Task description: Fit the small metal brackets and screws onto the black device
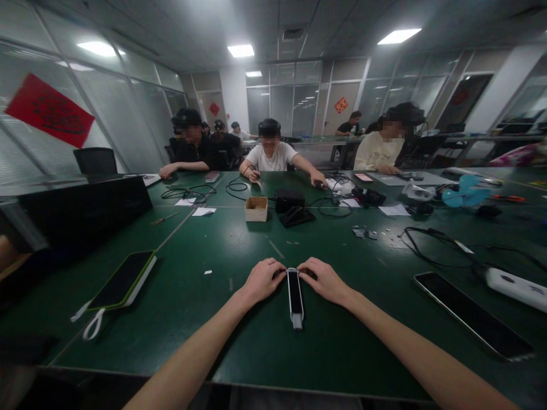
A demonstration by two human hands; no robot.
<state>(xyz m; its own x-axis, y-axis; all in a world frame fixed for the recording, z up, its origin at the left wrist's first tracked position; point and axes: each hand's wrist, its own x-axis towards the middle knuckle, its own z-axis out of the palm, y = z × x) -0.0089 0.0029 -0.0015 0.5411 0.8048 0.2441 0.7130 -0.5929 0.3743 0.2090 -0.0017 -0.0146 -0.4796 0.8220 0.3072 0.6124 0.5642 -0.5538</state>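
A slim black device (295, 293) with a silver rim and a grey block-like tip lies lengthwise on the green table in front of me. Its exact kind I cannot make out. The grey tip points toward me. My left hand (264, 280) wears a ring and has its thumb and fingertips pinched at the far left corner of the device. At the far right corner, my right hand (323, 279) grips in the same way with fingers bent. The fingertips partly hide the device's far end.
A phone in a green case (123, 280) lies left; a larger black phone (472, 313) and a white power strip (519, 287) lie right. Ahead are a small cardboard box (256, 209), a black box (289, 200), cables and a blue fan (465, 192). People sit across the table.
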